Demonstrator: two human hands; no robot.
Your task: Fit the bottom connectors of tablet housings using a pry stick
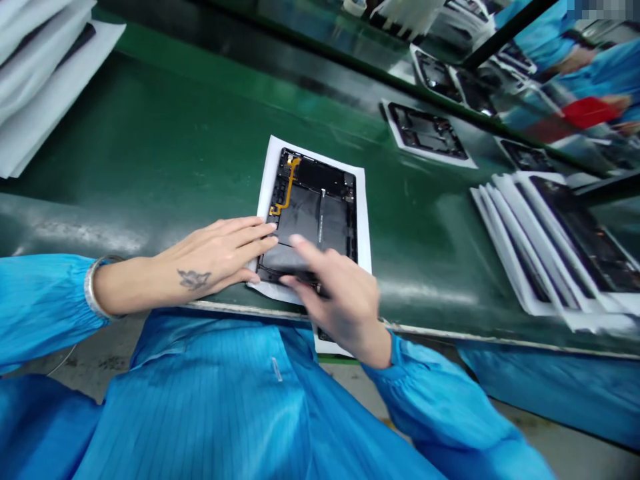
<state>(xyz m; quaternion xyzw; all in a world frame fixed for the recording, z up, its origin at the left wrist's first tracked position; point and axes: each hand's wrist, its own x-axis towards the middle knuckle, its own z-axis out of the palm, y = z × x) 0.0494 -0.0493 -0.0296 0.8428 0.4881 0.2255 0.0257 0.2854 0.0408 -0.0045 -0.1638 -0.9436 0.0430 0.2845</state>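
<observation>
A tablet housing (310, 210) lies open on a white sheet (367, 220) at the table's front edge. Inside it are black battery-like panels, an orange flex cable (290, 187) along the left side and a thin pale strip (321, 217). My left hand (220, 257) rests flat, fingers stretched out, on the housing's lower left edge. Over the lower right part hovers or touches my right hand (340, 290), smeared by motion. Its index finger and thumb are apart, with nothing visible between them; the other fingers are hidden.
Layered white sheets (45, 80) stand at the far left. On the right is a stack of housings between sheets (545, 247). Another housing (427, 130) lies at the back, near a shelf. A co-worker's blue sleeve (600, 73) shows top right, near a red object (590, 112).
</observation>
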